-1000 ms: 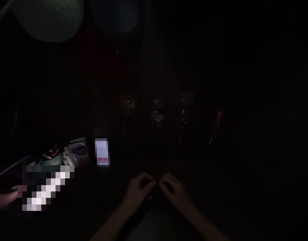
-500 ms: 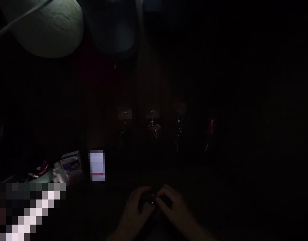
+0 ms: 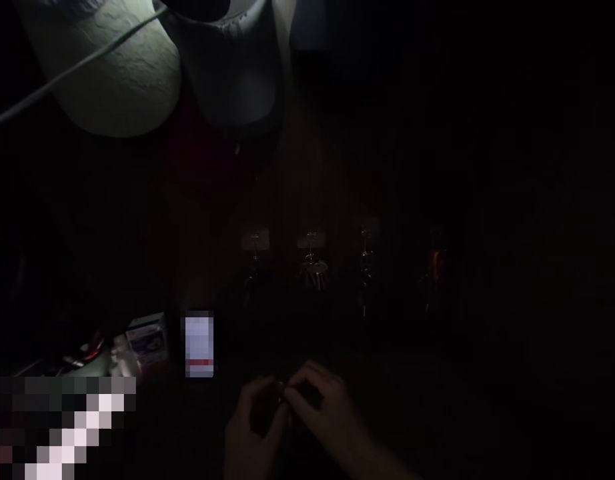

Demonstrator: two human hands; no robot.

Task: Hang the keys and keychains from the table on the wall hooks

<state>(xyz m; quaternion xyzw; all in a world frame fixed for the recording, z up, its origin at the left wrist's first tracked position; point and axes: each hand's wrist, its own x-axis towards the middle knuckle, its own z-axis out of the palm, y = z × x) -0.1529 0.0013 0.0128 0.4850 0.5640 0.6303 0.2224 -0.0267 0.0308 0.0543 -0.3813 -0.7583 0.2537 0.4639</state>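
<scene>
A: What's left of the hands?
B: A small box point(image 3: 147, 341), then a lit phone point(image 3: 199, 346).
A: And the hands?
B: Right of the phone, left hand point(image 3: 253, 427) and right hand point(image 3: 320, 410) meet fingertip to fingertip; too dark to tell what they pinch.

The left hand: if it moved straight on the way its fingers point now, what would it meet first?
The left hand points up and right, so it would probably meet the right hand at once; their fingertips already look joined, though darkness hides detail.

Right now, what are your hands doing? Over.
Left hand and right hand fingertips together, pinching something too dark to identify. Lit phone at left. Keys hanging beyond.
</scene>
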